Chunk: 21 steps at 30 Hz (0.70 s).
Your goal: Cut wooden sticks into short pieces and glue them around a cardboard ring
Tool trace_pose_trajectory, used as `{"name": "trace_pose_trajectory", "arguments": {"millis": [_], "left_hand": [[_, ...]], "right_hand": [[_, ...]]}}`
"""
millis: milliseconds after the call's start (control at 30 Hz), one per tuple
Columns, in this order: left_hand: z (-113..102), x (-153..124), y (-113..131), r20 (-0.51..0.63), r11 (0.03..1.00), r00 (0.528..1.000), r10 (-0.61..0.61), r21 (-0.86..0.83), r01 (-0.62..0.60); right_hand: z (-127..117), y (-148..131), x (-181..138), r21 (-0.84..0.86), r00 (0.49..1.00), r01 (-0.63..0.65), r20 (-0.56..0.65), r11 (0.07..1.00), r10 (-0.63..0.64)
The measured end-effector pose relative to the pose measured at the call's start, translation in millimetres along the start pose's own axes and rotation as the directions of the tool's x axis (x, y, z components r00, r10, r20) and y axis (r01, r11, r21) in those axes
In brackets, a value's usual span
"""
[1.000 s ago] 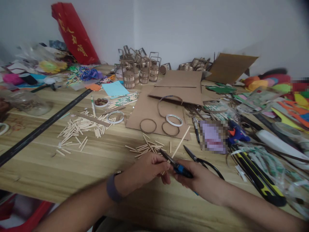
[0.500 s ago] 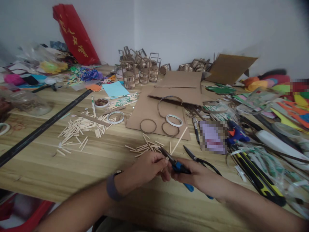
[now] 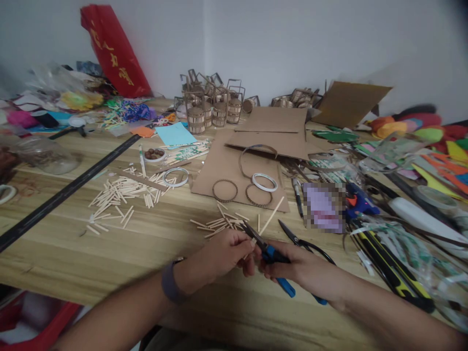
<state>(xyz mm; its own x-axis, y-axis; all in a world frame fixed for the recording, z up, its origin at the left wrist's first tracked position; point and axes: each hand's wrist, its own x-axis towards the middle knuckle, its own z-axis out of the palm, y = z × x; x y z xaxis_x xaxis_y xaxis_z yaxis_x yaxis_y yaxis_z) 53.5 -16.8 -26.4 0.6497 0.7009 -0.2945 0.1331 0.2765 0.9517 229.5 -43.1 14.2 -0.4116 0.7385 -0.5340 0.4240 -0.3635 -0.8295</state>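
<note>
Blue-handled pliers sit in my right hand, which is wrapped round one grip; the other grip sticks out below. Their dark jaws point up and left. My left hand, closed in a pinch, holds a thin wooden stick whose long end slants up to the right past the jaws. Just beyond my left hand lies a small heap of short cut sticks. Black-handled scissors rest on the table, partly under my right hand and forearm.
Behind are cardboard sheets with rings and tape rolls. A bigger pile of cut sticks lies left. Small woven baskets stand at the wall. Right are a yellow-black utility knife, a blue glue gun and plastic scraps.
The lower blue grip of the pliers has swung slightly outward, down and to the right. Both hands stay in nearly the same place.
</note>
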Motion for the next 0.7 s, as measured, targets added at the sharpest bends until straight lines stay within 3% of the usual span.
{"name": "trace_pose_trajectory", "arguments": {"millis": [333, 467, 600, 667, 700], "left_hand": [[1.4, -1.7, 3.1, -0.008, 0.999, 1.000, 0.010, 0.052, -0.010], [-1.4, 0.8, -1.2, -0.085, 0.999, 0.996, 0.036, -0.007, -0.037], [-11.2, 3.0, -1.1, -0.289, 0.985, 0.951, 0.111, -0.093, -0.144], [-15.2, 4.6, -0.6, -0.381, 0.975, 0.919, 0.101, -0.144, -0.167], [-16.3, 5.6, -0.6, -0.405, 0.971, 0.910, 0.085, -0.170, -0.166]], "right_hand": [[6.7, 9.9, 3.7, -0.153, 0.997, 0.022, -0.070, 0.988, -0.033], [-8.8, 2.5, 0.9, -0.306, 0.994, 0.052, -0.071, 0.951, -0.078], [-30.3, -9.8, -14.1, -0.662, 0.963, 0.056, -0.161, 0.748, -0.214], [-31.3, -17.4, -28.7, -0.810, 0.915, 0.059, -0.190, 0.583, -0.357], [-28.9, -20.5, -37.9, -0.877, 0.861, 0.062, -0.194, 0.476, -0.469]]}}
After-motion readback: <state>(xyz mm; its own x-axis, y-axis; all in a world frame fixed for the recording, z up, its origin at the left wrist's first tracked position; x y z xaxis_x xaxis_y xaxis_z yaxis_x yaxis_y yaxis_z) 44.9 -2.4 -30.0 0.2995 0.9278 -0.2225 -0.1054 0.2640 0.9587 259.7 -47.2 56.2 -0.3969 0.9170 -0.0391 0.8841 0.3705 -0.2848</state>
